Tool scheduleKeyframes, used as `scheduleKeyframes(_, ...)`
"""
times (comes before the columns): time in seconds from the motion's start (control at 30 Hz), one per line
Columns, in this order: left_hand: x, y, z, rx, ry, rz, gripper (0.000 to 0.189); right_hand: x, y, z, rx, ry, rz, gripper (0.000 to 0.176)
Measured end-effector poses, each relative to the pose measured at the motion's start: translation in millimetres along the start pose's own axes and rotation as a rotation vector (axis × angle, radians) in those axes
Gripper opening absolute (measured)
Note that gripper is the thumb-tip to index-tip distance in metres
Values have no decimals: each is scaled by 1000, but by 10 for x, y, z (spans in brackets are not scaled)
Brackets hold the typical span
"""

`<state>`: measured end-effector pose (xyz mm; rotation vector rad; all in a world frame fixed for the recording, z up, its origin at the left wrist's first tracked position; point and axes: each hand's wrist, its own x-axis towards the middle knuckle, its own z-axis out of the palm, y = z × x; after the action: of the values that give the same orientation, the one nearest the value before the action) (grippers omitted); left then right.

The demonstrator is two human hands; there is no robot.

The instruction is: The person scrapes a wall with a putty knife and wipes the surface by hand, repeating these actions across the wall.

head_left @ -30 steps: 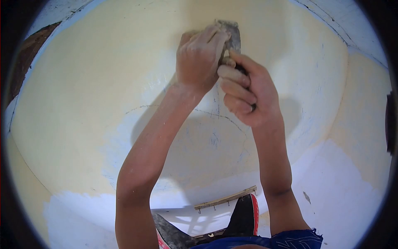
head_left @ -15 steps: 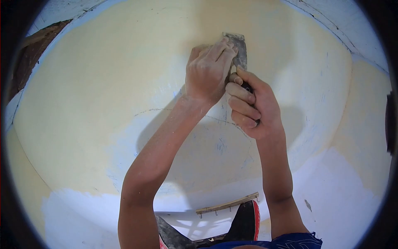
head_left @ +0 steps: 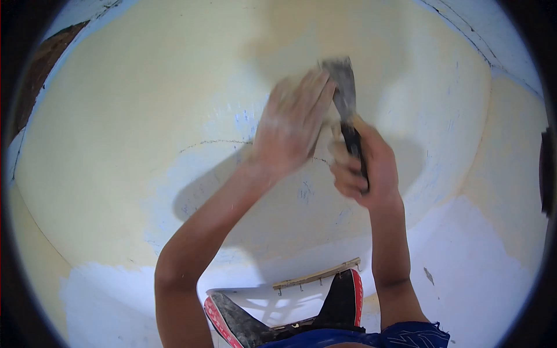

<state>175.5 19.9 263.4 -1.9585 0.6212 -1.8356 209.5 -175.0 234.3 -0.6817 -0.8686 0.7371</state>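
Observation:
A putty knife (head_left: 342, 90) with a worn grey metal blade and a black handle is gripped in my right hand (head_left: 380, 162). Its blade points up, toward the top of the view. My left hand (head_left: 296, 119) lies beside the blade, fingers stretched out and slightly blurred, their tips at the blade's left edge. Pale dust or paste coats that hand. Its palm side is hidden from me. Behind both hands is a wall (head_left: 127, 127) with pale yellow and white patches and bluish scuff marks.
A thin cracked line crosses the wall behind my hands. Low down, a wooden strip with several hooks (head_left: 316, 274) is fixed near my dark trouser legs. A brown wooden piece (head_left: 52, 66) shows at upper left, and a dark object (head_left: 546, 171) at the right edge.
My left hand's fingers have straightened from a curled pose. The putty knife and my right hand have moved slightly down and right, showing more of the handle.

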Motion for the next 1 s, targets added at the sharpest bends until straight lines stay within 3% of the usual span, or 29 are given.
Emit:
scheduleKeyframes(0.07, -286, 194, -204, 104, -405, -79, 67, -349, 170, -121, -112, 137, -84, 44)
scheduleKeyframes(0.1, -362, 161, -241, 105, -406, -74, 67, -515, 267, -237, -153, 184, -158, 45)
scheduleKeyframes(0.17, -479, 77, -283, 118, -499, -29, 85, -804, 404, -429, -192, 235, -231, 46)
scheduleKeyframes(0.23, -304, -30, -284, 154, -477, -27, 85, -1006, 474, -548, -458, 520, -393, 44)
scheduleKeyframes(0.27, -188, -90, -269, 192, -454, -31, 85, -1045, 467, -593, -457, 522, -386, 44)
scheduleKeyframes(0.33, 56, -164, -161, 215, -406, -17, 85, -1111, 460, -642, -723, 752, -433, 44)
scheduleKeyframes(0.43, 294, -183, 112, 227, -326, 23, 84, -1088, 433, -562, -888, 858, -448, 44)
scheduleKeyframes(0.47, 326, -153, 174, 222, -295, 42, 83, -1066, 425, -559, -888, 864, -444, 44)
scheduleKeyframes(0.53, 304, -52, 258, 155, -308, 56, 82, -994, 388, -561, -1061, 684, -531, 48)
scheduleKeyframes(0.7, 68, -11, 205, -132, -226, 111, 76, -786, 151, -323, -1220, 616, -524, 52)
scheduleKeyframes(0.77, 40, -23, 163, -244, -10, -21, 76, -598, 102, -256, -1393, 625, -576, 50)
scheduleKeyframes(0.9, 75, -20, 135, -193, -36, 56, 69, -252, 145, -99, -1550, 540, -689, 49)
scheduleKeyframes(1.0, 68, -57, 225, -129, -71, 173, 52, -124, 278, 112, -1676, 541, -569, 54)
